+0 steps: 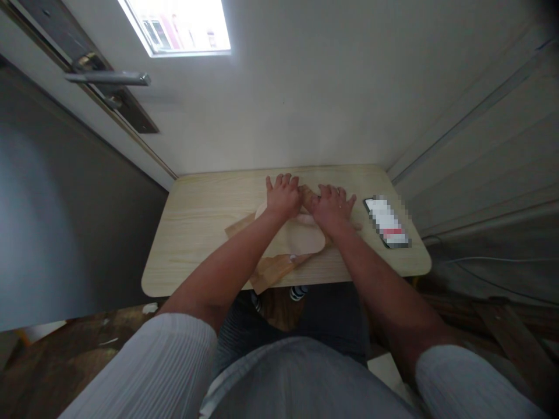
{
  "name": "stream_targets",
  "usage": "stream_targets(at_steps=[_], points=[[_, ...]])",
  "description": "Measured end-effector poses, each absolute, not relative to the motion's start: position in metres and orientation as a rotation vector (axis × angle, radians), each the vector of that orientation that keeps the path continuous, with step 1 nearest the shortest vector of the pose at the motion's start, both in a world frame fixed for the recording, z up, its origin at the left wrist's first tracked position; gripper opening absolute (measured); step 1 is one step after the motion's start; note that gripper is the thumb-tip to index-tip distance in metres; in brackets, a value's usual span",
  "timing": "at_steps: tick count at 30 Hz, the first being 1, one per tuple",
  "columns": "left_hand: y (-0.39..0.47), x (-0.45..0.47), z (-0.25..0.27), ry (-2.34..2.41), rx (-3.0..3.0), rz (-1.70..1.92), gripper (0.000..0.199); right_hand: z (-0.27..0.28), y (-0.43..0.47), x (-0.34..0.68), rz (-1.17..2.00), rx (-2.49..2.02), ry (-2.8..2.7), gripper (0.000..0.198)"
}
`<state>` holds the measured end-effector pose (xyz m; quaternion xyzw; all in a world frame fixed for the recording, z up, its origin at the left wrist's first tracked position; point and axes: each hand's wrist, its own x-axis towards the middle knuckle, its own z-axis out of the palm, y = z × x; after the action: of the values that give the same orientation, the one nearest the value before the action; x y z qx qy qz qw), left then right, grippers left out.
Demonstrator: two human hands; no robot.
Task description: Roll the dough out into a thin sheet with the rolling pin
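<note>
Far left, a metal door handle (pixel 109 78). Mid-surface (pixel 192 221), a brown paper-like sheet (pixel 271 272) lying under a pale rounded piece (pixel 308 238). At their far side, left hand (pixel 283 196) spread wide, then right hand (pixel 334 206), also spread wide; anything under the palms, cannot tell. Farther right, a phone (pixel 385 220), screen blurred.

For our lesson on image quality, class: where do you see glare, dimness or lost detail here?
Head view: bright glare washes out much of the window, while the table is dimmer; head view: blocky pixelation covers most of the phone; head view: left hand and right hand look slightly soft.
</note>
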<state>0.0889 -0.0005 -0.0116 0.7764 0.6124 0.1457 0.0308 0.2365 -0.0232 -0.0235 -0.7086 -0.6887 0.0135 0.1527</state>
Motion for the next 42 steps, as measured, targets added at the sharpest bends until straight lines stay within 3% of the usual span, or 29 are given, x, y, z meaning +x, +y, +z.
stream_targets(at_steps=[22,42], points=[[-0.016,0.089,-0.008,1.884,2.455,0.500,0.039,-0.021,-0.040,0.233,-0.005,-1.988,-1.978,0.044],[-0.097,0.084,-0.019,1.889,2.476,0.444,0.051,-0.031,-0.124,0.229,-0.104,-1.959,-2.052,0.051]])
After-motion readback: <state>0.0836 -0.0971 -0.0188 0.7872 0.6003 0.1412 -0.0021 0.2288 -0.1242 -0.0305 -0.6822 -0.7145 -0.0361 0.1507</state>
